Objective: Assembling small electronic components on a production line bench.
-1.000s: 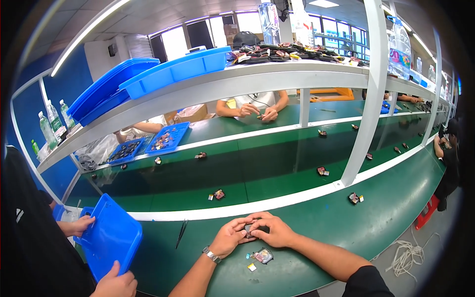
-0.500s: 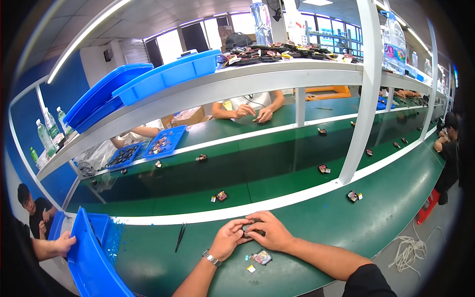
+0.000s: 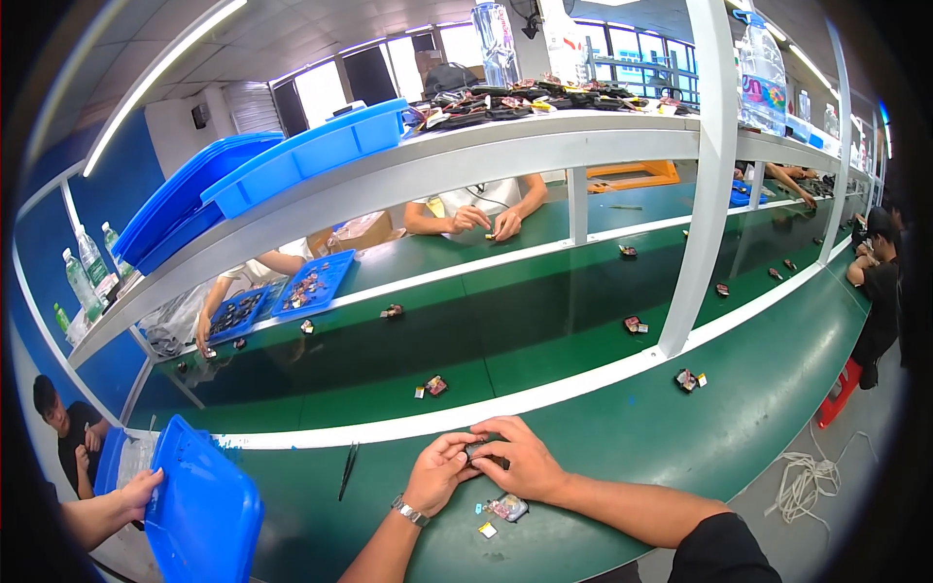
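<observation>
— What have you got there?

— Both hands meet at the near edge of the green bench (image 3: 680, 437). My left hand (image 3: 439, 473) and right hand (image 3: 522, 459) curl around one small dark part (image 3: 478, 449), fingers closed on it from either side; it sits between my thumbs, mostly hidden.

— Anything loose nearby?

— Just below my right hand lies a small pinkish assembly (image 3: 508, 507), with a yellow tag (image 3: 487, 530) beside it. Black tweezers (image 3: 347, 470) lie to my left, well apart.

— And the belt?

— I count about six small dark pieces spread along the conveyor (image 3: 408, 340), one right ahead of me (image 3: 434, 386).

— Containers?

— Blue trays: a stack on the top shelf (image 3: 292, 160), two flat ones (image 3: 311, 284) across the belt holding parts, and one tilted tray (image 3: 199, 505) at my left, gripped by another person's hand (image 3: 141, 491).

— Bottles?

— Three clear ones with green labels (image 3: 83, 267) at far left, two big clear bottles up on the shelf, one with a bright colourful label (image 3: 763, 83).
</observation>
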The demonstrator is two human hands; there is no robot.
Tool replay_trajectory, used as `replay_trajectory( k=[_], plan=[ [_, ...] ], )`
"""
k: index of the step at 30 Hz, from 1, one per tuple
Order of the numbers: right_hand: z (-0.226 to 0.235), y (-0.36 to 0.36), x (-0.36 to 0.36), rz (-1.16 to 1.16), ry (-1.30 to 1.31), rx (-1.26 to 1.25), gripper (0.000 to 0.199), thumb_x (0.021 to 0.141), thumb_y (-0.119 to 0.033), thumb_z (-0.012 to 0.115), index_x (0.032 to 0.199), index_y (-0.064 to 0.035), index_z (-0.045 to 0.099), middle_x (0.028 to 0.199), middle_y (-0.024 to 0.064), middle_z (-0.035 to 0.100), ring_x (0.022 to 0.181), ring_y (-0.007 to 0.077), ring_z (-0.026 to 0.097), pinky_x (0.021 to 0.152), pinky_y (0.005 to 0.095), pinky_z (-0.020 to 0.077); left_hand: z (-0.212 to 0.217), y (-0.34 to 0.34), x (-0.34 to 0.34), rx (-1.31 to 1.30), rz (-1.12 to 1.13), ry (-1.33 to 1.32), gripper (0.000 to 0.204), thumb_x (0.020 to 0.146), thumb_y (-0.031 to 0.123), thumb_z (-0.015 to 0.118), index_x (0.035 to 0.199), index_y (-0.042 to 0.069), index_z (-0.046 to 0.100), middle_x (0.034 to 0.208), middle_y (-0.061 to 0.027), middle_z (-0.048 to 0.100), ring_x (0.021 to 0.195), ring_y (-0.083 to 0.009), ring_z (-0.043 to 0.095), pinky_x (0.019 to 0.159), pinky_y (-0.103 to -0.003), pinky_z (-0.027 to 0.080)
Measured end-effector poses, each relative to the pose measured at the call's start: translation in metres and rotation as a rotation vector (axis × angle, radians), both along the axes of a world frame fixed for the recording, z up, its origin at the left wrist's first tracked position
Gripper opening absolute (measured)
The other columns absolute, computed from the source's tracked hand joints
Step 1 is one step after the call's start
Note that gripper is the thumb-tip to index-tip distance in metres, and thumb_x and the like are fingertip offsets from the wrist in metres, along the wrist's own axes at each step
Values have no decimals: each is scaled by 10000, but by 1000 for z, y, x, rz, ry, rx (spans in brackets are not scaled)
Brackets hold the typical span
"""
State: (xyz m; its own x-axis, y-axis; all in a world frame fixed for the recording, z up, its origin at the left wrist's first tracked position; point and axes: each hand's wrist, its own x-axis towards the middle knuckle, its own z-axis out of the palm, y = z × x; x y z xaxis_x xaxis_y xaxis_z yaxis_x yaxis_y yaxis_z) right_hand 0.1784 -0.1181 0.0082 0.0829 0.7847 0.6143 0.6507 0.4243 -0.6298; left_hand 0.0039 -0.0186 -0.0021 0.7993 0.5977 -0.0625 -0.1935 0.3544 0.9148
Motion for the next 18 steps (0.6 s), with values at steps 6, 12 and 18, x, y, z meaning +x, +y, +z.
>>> replay_trajectory(
  k=[6,12,18],
  plan=[
    [-2,-1,-6,-64,40,-44,137,847,-108,778,969,-48,760,1255,90,653,1207,284,575,960,387,526,2,-1,1,-7,2,-8,265,1042,7,495,1305,3,536,1393,-149,596,1199,-216,642,1014,-399,557],
    [-1,-2,-4,-9,83,-88,162,854,-131,786,1002,-65,775,1285,83,645,1209,275,576,975,382,527,-1,2,-2,-30,-5,-21,268,1043,19,504,1309,-2,535,1363,-153,611,1188,-221,648,1013,-404,559],
    [-2,-3,-1,-6,71,-120,181,856,-140,787,1029,-87,783,1311,80,638,1228,286,567,999,392,516,-1,0,2,-33,-18,-25,289,1050,49,515,1334,-6,526,1357,-151,612,1185,-205,646,999,-372,559]
  ],
)
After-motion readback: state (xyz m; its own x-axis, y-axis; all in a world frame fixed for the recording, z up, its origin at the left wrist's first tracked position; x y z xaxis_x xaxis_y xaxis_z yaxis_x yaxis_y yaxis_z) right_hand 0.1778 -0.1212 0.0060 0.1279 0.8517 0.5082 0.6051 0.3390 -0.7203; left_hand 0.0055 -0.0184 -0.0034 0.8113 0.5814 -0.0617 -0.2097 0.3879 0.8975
